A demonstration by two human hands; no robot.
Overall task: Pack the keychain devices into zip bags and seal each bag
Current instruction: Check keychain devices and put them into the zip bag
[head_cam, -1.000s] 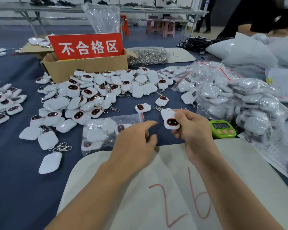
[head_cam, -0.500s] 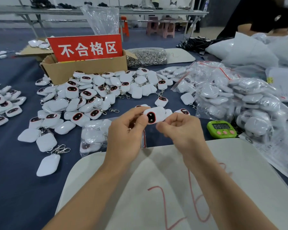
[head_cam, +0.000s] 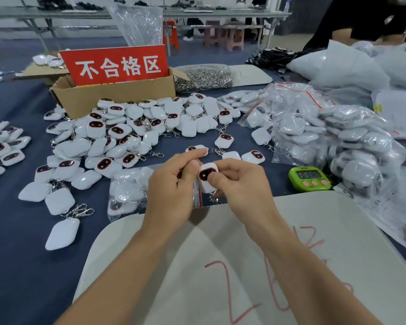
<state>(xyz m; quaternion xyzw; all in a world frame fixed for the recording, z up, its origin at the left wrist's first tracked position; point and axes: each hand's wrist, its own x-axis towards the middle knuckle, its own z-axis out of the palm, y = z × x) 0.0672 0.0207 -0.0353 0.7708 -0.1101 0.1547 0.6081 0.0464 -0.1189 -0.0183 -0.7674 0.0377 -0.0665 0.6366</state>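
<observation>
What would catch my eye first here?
The big red sign stands in the box at the back left, behind a pile of white devices on the blue table. At centre, the left hand and right hand hold one device; a bright green timer sits to their right.

The keychain device (head_cam: 208,178) is glossy white plastic with a shiny dark face; the clasps (head_cam: 81,211) are bright metal. The zip bag (head_cam: 127,191) is clear crinkled film, the box (head_cam: 117,99) matt brown cardboard, the table cover (head_cam: 17,266) matt blue cloth
</observation>
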